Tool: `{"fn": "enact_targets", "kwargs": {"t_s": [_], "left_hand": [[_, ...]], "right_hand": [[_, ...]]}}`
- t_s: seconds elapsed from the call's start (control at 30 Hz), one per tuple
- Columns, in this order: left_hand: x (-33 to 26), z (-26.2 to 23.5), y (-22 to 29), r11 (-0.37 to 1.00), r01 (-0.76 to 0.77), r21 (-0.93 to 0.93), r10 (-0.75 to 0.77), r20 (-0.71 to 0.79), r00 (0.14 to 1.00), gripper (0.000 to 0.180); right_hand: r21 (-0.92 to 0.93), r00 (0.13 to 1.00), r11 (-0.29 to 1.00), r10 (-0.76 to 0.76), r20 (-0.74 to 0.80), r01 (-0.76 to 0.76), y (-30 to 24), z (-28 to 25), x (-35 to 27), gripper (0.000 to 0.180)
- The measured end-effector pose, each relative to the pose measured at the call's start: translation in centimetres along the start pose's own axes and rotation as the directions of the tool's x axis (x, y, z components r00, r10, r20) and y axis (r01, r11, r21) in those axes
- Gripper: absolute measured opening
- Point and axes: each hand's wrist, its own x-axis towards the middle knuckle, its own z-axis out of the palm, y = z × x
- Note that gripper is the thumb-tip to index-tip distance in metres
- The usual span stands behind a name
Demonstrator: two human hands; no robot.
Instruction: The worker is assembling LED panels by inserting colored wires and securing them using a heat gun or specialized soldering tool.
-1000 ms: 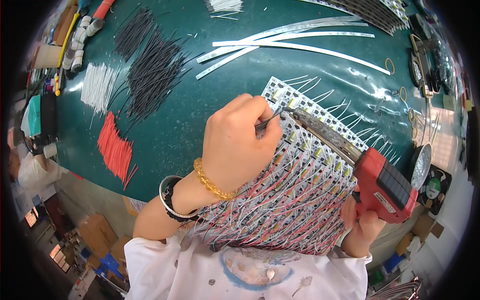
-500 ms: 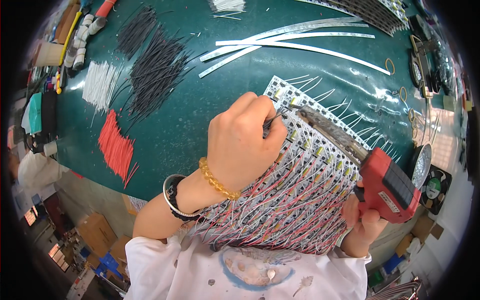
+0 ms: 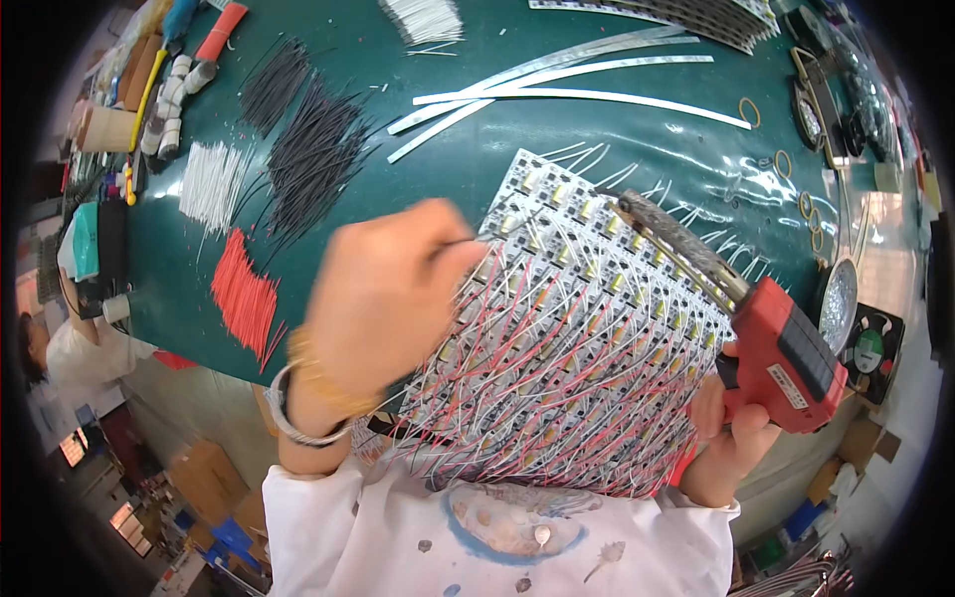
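Green matting covers the counter (image 3: 557, 149), which carries a white panel (image 3: 587, 328) of small circuit boards, bristling with red and white wires that fan out toward the person. The panel lies at the near edge, between the two hands.

The left hand (image 3: 383, 298) is blurred, back of the hand up, wrist cocked over the panel's left side with a bracelet and a bangle at the wrist. Its fingers are curled shut, pinching a thin wire (image 3: 460, 242) that pokes out to the right over the upper boards.

The right hand (image 3: 731, 423) comes up from the lower right, fingers wrapped tight around the grip of a red soldering gun (image 3: 781, 348). The gun's long dark barrel slants up and left across the panel, its tip resting near the top row of boards, just right of the left hand's fingertips.

Farther back on the counter lie bundles of cut wire: red (image 3: 244, 294), white (image 3: 214, 184) and black (image 3: 313, 154). White strips (image 3: 577, 95) lie beyond the panel.
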Motion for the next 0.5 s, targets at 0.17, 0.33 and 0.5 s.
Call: {"fn": "enact_targets", "kwargs": {"t_s": [0.17,0.33,0.5], "left_hand": [[-0.9,-1.4,3.4,0.943,0.096,-0.318,-0.161,-0.185,0.969,0.012],[1.6,5.8,1.5,0.985,-0.062,-0.159,0.036,-0.158,0.987,0.015],[1.3,7.2,0.7,0.996,-0.087,0.023,0.090,-0.221,0.971,0.017]], "right_hand": [[0.108,0.998,0.994,0.002,0.060,-0.009,0.1,-1.6,0.5,0.077],[0.117,0.997,0.993,0.005,0.082,-0.015,-0.1,-1.5,0.5,0.076],[0.028,0.998,0.999,0.021,-0.054,-0.020,0.3,-1.1,-0.5,0.082]]}}
